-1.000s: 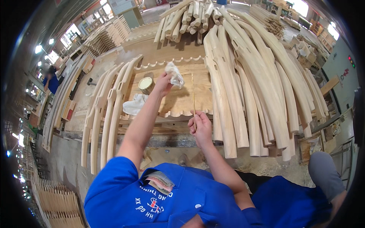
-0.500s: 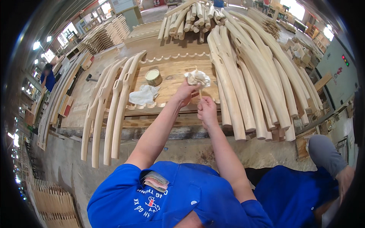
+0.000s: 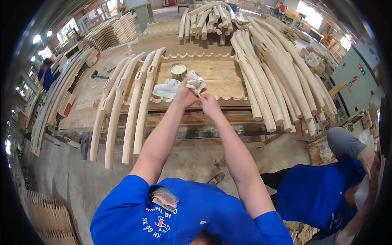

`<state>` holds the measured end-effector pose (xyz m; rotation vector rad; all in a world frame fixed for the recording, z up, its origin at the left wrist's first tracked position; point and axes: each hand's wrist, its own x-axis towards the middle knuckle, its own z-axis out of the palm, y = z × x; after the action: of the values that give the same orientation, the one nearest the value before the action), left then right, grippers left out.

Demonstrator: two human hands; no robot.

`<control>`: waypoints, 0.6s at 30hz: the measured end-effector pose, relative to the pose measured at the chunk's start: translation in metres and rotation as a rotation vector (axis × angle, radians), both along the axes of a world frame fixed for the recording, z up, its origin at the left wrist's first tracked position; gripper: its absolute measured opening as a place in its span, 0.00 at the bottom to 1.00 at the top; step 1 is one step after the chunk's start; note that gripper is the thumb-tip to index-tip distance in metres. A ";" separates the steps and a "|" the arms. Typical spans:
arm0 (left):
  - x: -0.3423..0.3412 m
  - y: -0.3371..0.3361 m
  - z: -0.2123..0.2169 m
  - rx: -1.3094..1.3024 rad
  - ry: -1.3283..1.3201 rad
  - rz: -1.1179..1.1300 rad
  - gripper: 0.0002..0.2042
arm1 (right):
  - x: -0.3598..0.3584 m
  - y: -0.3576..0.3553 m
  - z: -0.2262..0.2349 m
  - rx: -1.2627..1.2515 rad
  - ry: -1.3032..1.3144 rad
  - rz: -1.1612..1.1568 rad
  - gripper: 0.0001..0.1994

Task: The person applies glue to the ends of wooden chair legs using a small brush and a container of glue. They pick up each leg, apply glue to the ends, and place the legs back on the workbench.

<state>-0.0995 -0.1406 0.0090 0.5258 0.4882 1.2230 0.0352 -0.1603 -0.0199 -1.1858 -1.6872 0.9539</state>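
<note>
My left hand (image 3: 186,95) is closed around a crumpled white rag (image 3: 196,81). My right hand (image 3: 210,105) sits just to its right, fingers closed on a thin wooden stick (image 3: 199,96) whose upper end goes into the rag. Both hands are above the front edge of the workbench. Just beyond them stands a round tin (image 3: 179,72) with a pale lid or filling; which one I cannot tell. A white cloth (image 3: 166,88) lies flat to the left of my left hand.
Several curved, slotted wooden legs (image 3: 141,98) overhang the bench front at left. A larger stack of curved legs (image 3: 269,77) fills the right side. A hammer (image 3: 99,75) lies far left. A co-worker in blue (image 3: 320,196) is close at my right; a grey cabinet (image 3: 355,77) stands beyond.
The rag and both hands have shifted left and nearer to the tin and cloth. My view has moved a little, and the co-worker at right shows more fully.
</note>
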 end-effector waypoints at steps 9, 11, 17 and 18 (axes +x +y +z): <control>-0.030 -0.055 0.000 0.089 -0.199 -0.065 0.38 | 0.013 -0.078 0.036 -0.541 0.475 0.125 0.09; -0.019 -0.064 -0.009 0.132 0.009 -0.027 0.23 | 0.014 -0.098 0.025 -0.444 0.414 0.109 0.09; 0.079 -0.066 0.000 0.261 0.241 0.050 0.17 | 0.048 -0.119 0.016 -0.069 0.540 -0.089 0.10; 0.092 -0.070 0.005 0.291 0.281 0.035 0.16 | 0.059 -0.121 0.016 -0.022 0.514 -0.158 0.10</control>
<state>-0.0070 -0.2102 0.0141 0.9489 0.5605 1.2672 0.0943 -0.2811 -0.0039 -0.9659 -1.1612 1.0694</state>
